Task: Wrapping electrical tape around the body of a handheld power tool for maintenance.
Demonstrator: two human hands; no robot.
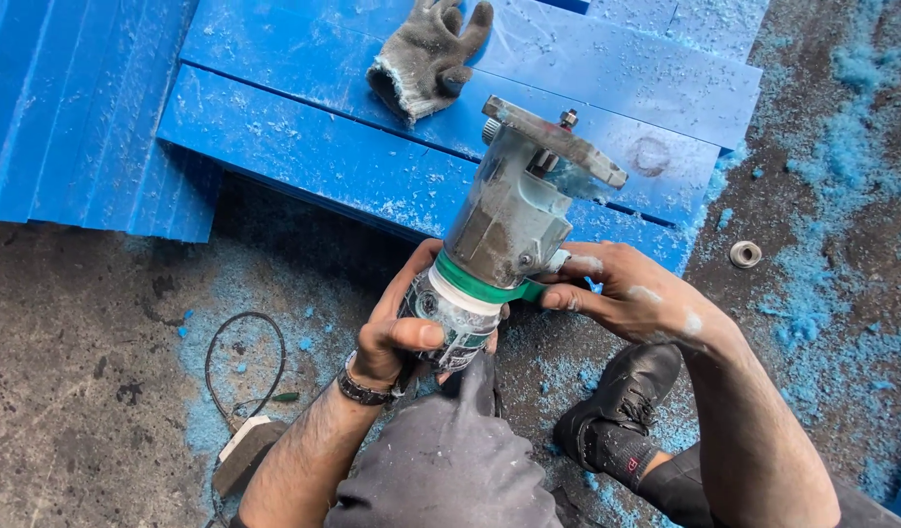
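Observation:
A grey hand-held trimmer router (504, 227) with a green band and a flat metal base plate (556, 142) is held tilted over my lap, base pointing away. My left hand (400, 328), with a wristband, grips the white motor end from the left. My right hand (627, 291), dusted white, holds the green band on the right side. Its fingers pinch the clamp area there.
Stacked blue plastic boards (304, 147) lie ahead, with a worn grey glove (426, 54) on top. A metal ring nut (745, 254) sits on the dirty floor at right amid blue shavings. A black cable (237, 362) loops at left. My black shoe (622, 401) is below.

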